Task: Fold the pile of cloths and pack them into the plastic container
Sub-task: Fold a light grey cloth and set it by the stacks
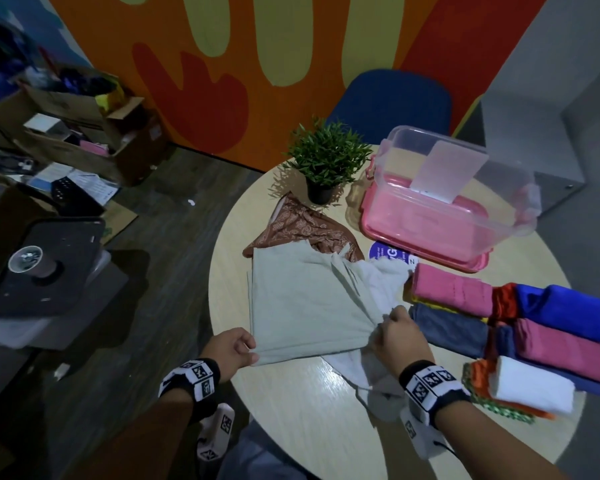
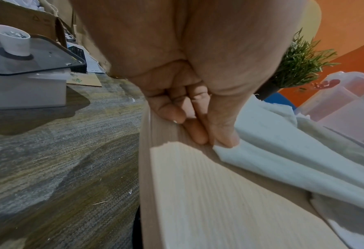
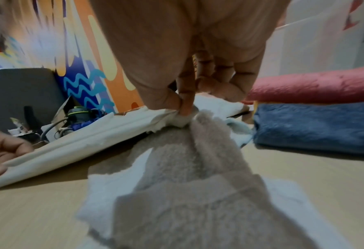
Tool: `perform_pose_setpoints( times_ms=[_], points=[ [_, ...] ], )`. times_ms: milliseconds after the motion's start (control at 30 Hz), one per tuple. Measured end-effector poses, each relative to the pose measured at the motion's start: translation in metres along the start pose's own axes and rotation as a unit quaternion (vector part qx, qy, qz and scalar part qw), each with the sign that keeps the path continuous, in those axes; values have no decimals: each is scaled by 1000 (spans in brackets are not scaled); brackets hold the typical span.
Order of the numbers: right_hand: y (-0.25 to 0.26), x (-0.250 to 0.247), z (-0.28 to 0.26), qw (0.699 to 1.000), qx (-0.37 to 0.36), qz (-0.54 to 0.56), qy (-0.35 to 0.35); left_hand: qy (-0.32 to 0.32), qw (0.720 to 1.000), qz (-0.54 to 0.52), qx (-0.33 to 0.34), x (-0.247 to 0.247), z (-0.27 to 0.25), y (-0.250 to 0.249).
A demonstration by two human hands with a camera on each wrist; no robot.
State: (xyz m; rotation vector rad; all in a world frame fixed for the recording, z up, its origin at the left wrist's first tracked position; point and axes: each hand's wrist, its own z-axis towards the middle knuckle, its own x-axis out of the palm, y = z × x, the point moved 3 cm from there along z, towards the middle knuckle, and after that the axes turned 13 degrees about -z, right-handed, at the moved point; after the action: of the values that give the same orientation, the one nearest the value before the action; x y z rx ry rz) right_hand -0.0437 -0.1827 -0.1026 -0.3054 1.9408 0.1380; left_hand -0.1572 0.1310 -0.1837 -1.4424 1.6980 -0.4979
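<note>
A pale green cloth (image 1: pixel 302 303) lies folded over on the round table (image 1: pixel 326 427). My left hand (image 1: pixel 232 351) pinches its near left corner (image 2: pixel 223 148). My right hand (image 1: pixel 395 337) pinches its near right corner (image 3: pixel 177 118). Under that corner lies a white towel (image 1: pixel 364 368), seen close in the right wrist view (image 3: pixel 187 185). A brown patterned cloth (image 1: pixel 302 230) lies behind the green one. Folded cloths (image 1: pixel 534 323) in pink, blue, grey and white are stacked at the right. The clear plastic container (image 1: pixel 458 181) stands on its pink lid at the back right.
A small potted plant (image 1: pixel 326 161) stands at the table's back beside the container. A blue chair (image 1: pixel 392 102) is behind the table. Cardboard boxes (image 1: pixel 70 123) and a grey bin with a cup (image 1: pixel 32 261) crowd the floor at the left.
</note>
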Motion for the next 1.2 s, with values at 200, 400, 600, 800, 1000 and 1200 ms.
perform_pose_setpoints(
  times_ms=[200, 400, 600, 800, 1000, 1200],
  points=[
    [0, 5, 0, 998, 14, 61, 19, -12, 1000, -10, 0, 1, -7, -1],
    [9, 14, 7, 984, 65, 155, 54, 52, 995, 73, 37, 12, -11, -7],
    [-2, 5, 10, 968, 51, 247, -16, 18, 986, 135, 97, 1, -15, -12],
    [-5, -1, 8, 965, -31, 258, -25, -3, 993, 86, 84, -11, -19, -15],
    [-7, -6, -8, 946, -96, 306, -46, -13, 992, -123, 21, -9, -36, -27],
    [-4, -19, -20, 937, -165, 303, 44, 75, 984, -158, -26, -50, -54, -15]
  ],
)
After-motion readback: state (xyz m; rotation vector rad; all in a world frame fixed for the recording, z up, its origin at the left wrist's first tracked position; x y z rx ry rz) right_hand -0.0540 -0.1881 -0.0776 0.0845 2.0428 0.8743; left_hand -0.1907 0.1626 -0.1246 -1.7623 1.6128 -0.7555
